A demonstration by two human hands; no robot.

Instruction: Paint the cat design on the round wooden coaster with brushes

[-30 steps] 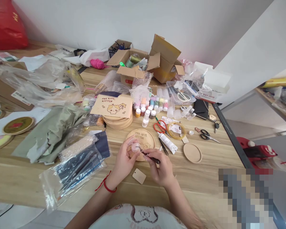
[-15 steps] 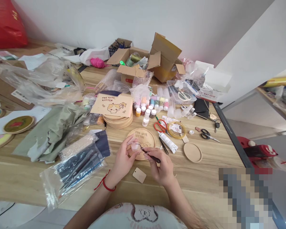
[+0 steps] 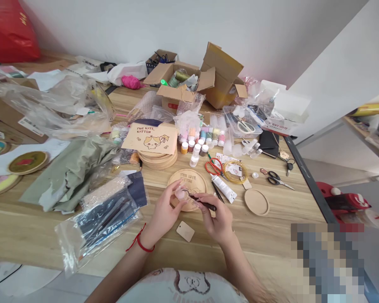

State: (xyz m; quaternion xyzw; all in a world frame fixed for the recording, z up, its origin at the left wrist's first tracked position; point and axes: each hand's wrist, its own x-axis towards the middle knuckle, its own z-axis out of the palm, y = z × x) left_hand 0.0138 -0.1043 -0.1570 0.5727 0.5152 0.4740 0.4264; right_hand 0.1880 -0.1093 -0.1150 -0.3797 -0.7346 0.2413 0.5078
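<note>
Small pale pink piece (image 3: 180, 193), pinched in the fingers of the left hand (image 3: 162, 214), just above an engraved round wooden coaster (image 3: 185, 185). Thin black-handled tool (image 3: 205, 203) gripped in the right hand (image 3: 217, 221), its tip at the pink piece. Hands together, close over the coaster, same grip as half a second earlier. Nearby: wooden tag (image 3: 185, 231) below, white tube (image 3: 223, 188) and red scissors (image 3: 213, 167) to the right, stack of wooden discs (image 3: 158, 158) beyond. Red cord (image 3: 141, 244) around the left wrist.
</note>
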